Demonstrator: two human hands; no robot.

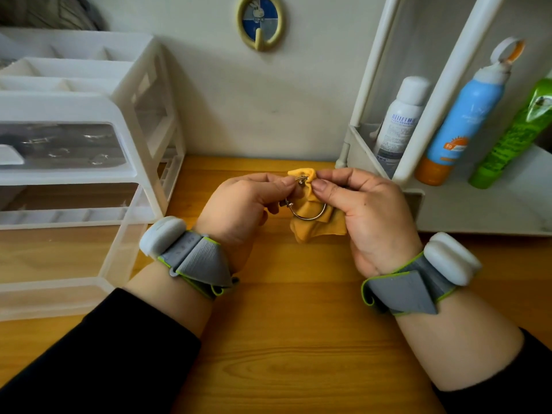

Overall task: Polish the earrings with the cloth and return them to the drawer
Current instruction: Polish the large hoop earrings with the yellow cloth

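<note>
Here, both hands meet above the wooden worktop (286, 339), just in front of the wall. The left hand (239, 210) has its fingers (283, 182) pinched on the top of a silver hoop earring (307, 215), near its small clasp. The right hand (373, 216) pinches a bunched yellow cloth (313, 225) between thumb and forefinger, pressing the cloth against the same end of the earring. The hoop's lower curve hangs in front of the cloth, whose loose folds droop between the two hands, above the worktop.

Each wrist wears a grey strap with a white pod, and black sleeves cover the forearms.

To the left stands a clear plastic organiser (89, 130); its lower drawer (68, 252) is pulled out toward the person. Small shiny pieces show through the closed upper drawer front, too blurred to name. To the right a white rack (388, 85) holds a white bottle (400, 121), a blue spray can (457, 127) and a green bottle (513, 138).
</note>
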